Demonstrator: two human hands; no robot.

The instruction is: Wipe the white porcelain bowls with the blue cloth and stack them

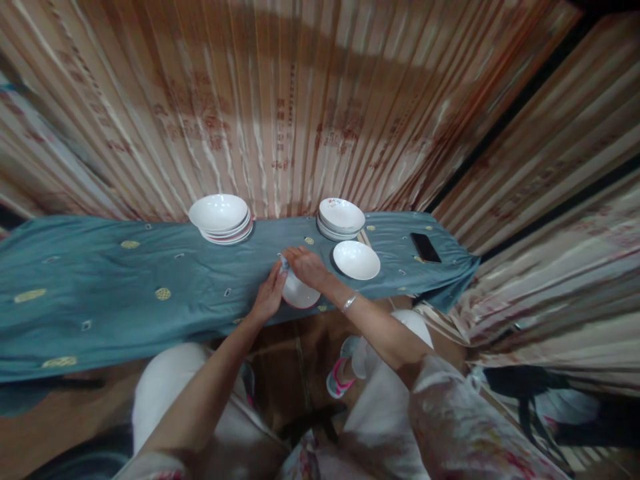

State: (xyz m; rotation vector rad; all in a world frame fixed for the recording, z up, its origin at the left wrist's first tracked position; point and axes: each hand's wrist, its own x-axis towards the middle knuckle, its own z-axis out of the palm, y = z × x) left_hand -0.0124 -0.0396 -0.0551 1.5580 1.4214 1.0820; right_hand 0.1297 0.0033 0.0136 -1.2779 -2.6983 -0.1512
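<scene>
A white bowl (300, 292) with a red rim is at the near edge of the cloth-covered table, between my hands. My left hand (270, 291) grips its left side, fingers curled against the rim. Across the bowl's far left rim reaches my right hand (306, 265), its fingers bent and closed. A small pale blue patch, perhaps cloth or a printed pattern, shows between the two hands; what the right fingers hold is mostly hidden. Just right of my right hand sits a single white bowl (357, 260), apart from it.
Stacked white bowls (219, 213) stand at the back left, and another bowl stack (341, 217) at the back right. Chopsticks (364, 237) lie beside the right stack. Farther right is a black phone (425, 247). A teal tablecloth (110, 280) covers the table; a curtain (280, 100) hangs behind.
</scene>
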